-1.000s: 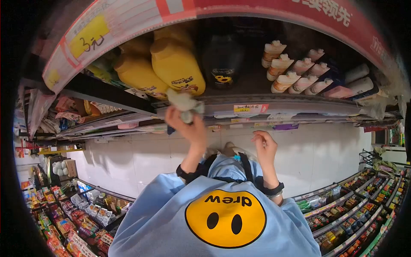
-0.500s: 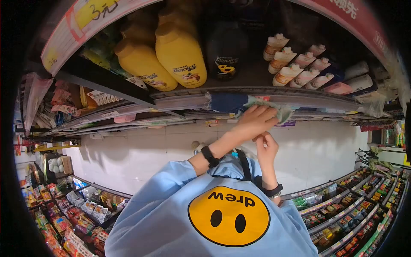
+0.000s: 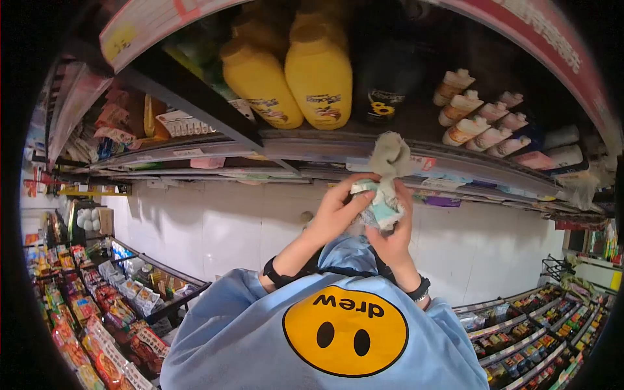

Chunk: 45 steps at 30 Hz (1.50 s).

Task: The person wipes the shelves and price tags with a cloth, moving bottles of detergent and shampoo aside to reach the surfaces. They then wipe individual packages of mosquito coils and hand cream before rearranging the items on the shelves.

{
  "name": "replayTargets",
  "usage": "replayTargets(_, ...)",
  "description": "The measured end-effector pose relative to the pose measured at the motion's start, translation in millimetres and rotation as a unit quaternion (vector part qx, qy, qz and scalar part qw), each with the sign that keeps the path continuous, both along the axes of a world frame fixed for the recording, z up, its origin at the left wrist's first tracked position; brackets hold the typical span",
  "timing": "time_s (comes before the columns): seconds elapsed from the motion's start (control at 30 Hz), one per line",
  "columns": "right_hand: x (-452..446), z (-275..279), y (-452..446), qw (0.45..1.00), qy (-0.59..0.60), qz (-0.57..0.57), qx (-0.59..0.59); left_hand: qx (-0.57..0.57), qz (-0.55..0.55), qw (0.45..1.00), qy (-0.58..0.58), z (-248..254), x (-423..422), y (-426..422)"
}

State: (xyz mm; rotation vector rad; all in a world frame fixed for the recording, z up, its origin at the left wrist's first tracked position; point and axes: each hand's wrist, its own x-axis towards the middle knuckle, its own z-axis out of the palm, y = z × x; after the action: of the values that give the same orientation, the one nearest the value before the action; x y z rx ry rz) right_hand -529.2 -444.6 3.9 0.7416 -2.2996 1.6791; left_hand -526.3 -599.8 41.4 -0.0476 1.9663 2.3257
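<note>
A crumpled cloth [image 3: 389, 156], greyish with pale green parts, is between my two hands just in front of the shelf edge [image 3: 312, 148]. My left hand [image 3: 335, 211] has its fingers wrapped round the cloth's left side. On the other side, my right hand [image 3: 395, 234] grips the cloth's lower right part. Behind the edge stand yellow bottles [image 3: 318, 84], a black bottle [image 3: 382, 97] with a sunflower label, and several small white-capped bottles [image 3: 465, 127].
Packaged goods [image 3: 117, 292] fill a rack at the lower left. Curved shelves of small goods [image 3: 530, 331] are at the lower right. A dark shelf support [image 3: 188, 97] slants at the upper left, above the pale floor [image 3: 227, 227].
My left hand wiped rightward along the shelf edge with the cloth, then drew back towards my body. My right hand has risen and taken hold of the cloth too. The view has shifted.
</note>
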Motion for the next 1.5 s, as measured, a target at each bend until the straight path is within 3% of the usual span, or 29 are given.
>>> replayTargets(0.4, -8, 11, -2, 0.995, -0.092, -0.036, -0.004, -0.041, 0.232, 0.972, -0.016, 3, 26, -59)
replayTargets(0.6, -4, 9, 13, 0.993, -0.101, -0.004, 0.055, -0.009, 0.236, 0.970, -0.056, -6, 22, -69)
replayTargets(0.67, 0, 18, 22, 0.933, -0.339, 0.083, 0.086, 0.017, 0.240, 0.969, -0.061, -7, 20, -68)
replayTargets(0.73, 1, 24, 25, 0.934, -0.328, 0.115, 0.081, 0.055, 0.214, 0.972, -0.086, -5, 18, -67)
replayTargets(0.8, 2, 21, 30, 0.881, -0.428, 0.189, -0.064, 0.083, 0.198, 0.970, -0.112, 3, 17, -65)
replayTargets(0.83, 3, 18, 30, 0.882, -0.429, 0.185, -0.065, 0.112, 0.186, 0.966, -0.137, 7, 16, -64)
replayTargets(0.9, 1, 6, 28, 0.851, -0.467, 0.154, -0.186, 0.116, 0.164, 0.971, -0.127, 10, 17, -65)
replayTargets(0.97, 0, -5, 30, 0.872, -0.439, 0.151, -0.158, 0.119, 0.145, 0.975, -0.116, 16, 18, -67)
replayTargets(1.07, -2, -6, 33, 0.895, -0.410, 0.132, -0.120, 0.043, 0.094, 0.992, -0.075, 22, 22, -73)
replayTargets(1.13, -2, -7, 36, 0.898, -0.410, 0.114, -0.110, -0.041, 0.022, 0.999, 0.022, 22, 26, -77)
replayTargets(1.23, -3, -4, 41, 0.920, -0.388, 0.038, -0.029, -0.157, 0.062, 0.984, 0.064, 29, 28, -76)
replayTargets(1.27, -2, 2, 44, 0.902, -0.424, 0.037, -0.073, -0.225, 0.090, 0.967, 0.082, 31, 28, -76)
replayTargets(1.33, 1, 4, 51, 0.879, -0.461, 0.036, -0.116, -0.258, 0.099, 0.957, 0.095, 35, 29, -75)
replayTargets(1.4, 5, -4, 58, 0.844, -0.502, 0.185, -0.028, -0.290, 0.104, 0.945, 0.110, 41, 29, -74)
replayTargets(1.47, 5, -10, 54, 0.871, -0.452, 0.192, 0.031, -0.317, 0.073, 0.938, 0.118, 49, 32, -71)
replayTargets(1.5, 4, -11, 49, 0.909, -0.386, 0.125, 0.095, -0.318, 0.072, 0.938, 0.117, 54, 34, -70)
